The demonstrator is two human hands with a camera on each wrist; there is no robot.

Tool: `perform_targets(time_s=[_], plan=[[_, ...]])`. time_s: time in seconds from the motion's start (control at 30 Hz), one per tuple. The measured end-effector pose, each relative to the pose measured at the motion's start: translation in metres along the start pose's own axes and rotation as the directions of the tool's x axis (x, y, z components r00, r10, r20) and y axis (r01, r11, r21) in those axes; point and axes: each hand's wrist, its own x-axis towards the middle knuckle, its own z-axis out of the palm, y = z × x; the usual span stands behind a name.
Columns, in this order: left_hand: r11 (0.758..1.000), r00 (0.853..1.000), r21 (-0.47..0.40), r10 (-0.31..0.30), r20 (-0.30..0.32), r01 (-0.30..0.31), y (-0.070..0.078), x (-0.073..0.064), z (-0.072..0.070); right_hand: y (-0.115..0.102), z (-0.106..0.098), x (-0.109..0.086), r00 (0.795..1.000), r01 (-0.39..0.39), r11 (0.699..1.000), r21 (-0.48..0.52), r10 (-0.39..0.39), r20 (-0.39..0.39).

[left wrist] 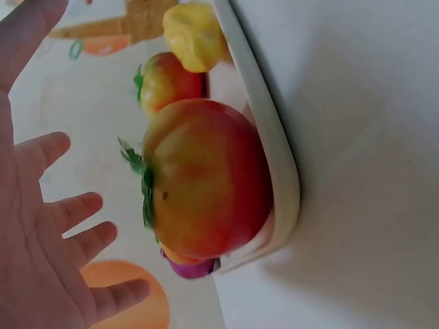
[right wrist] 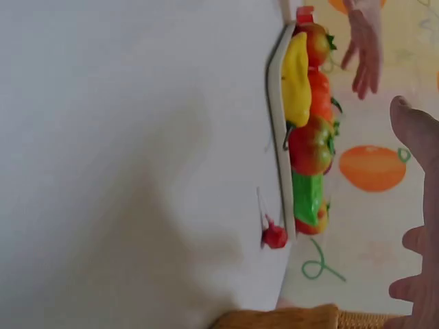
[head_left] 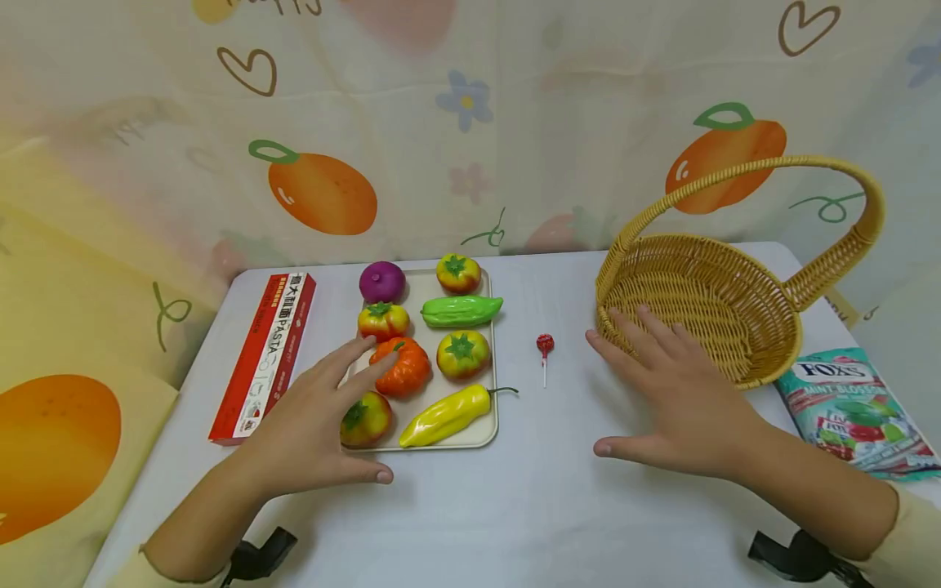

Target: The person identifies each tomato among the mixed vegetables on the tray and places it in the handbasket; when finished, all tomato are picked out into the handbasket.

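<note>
My left hand (head_left: 316, 425) hovers with spread fingers over the left front of a cream tray (head_left: 481, 433). Nearest it are a red-yellow tomato (left wrist: 206, 178) and an orange pumpkin (head_left: 408, 371). The tray also bears a yellow pepper (head_left: 444, 416), a green pepper-like vegetable (head_left: 461, 311), a purple onion-like vegetable (head_left: 382, 282) and more tomatoes, such as one (head_left: 463, 354) at the right edge. My right hand (head_left: 676, 400), fingers spread and holding nothing, overlaps the near left rim of a wicker basket (head_left: 706, 310) in the head view. Between the hands lies a red lollipop (head_left: 545, 346).
A red pasta box (head_left: 265, 359) lies left of the tray. At the right, a green bag of Fox's mint sweets (head_left: 856, 408) lies beside the basket, whose tall handle (head_left: 867, 196) arches up. A printed cloth (head_left: 515, 122) hangs behind the white table (head_left: 515, 514).
</note>
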Motion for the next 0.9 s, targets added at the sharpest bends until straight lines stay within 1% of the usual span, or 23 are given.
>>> perform_targets(time_s=[0.17,0.3,0.4,0.5,0.57,0.77,0.9], plan=[[0.996,0.998,-0.067,-0.055,-0.032,0.053,-0.007,-0.01,0.005,-0.009,0.005,0.007,0.998,0.055,0.998,0.016,-0.054,-0.04],[0.989,0.996,-0.126,-0.083,-0.04,0.077,-0.012,-0.017,0.01,-0.016,0.008,0.011,0.995,0.087,0.995,0.043,-0.085,-0.047],[0.977,0.995,-0.195,-0.091,-0.04,0.081,-0.019,-0.022,0.015,-0.022,0.009,0.015,0.995,0.099,0.993,0.069,-0.096,-0.041],[0.96,0.995,-0.27,-0.084,-0.046,0.069,-0.025,-0.025,0.021,-0.028,0.009,0.019,0.995,0.103,0.991,0.081,-0.101,-0.027],[0.951,0.995,-0.303,-0.081,-0.053,0.062,-0.03,-0.027,0.025,-0.031,0.01,0.021,0.993,0.114,0.989,0.094,-0.111,-0.029],[0.933,0.994,-0.353,-0.098,-0.052,0.073,-0.041,-0.03,0.033,-0.042,0.01,0.028,0.99,0.141,0.979,0.148,-0.138,-0.036],[0.925,0.993,-0.369,-0.111,-0.036,0.09,-0.048,-0.03,0.037,-0.051,0.01,0.033,0.991,0.13,0.974,0.185,-0.132,-0.004]])
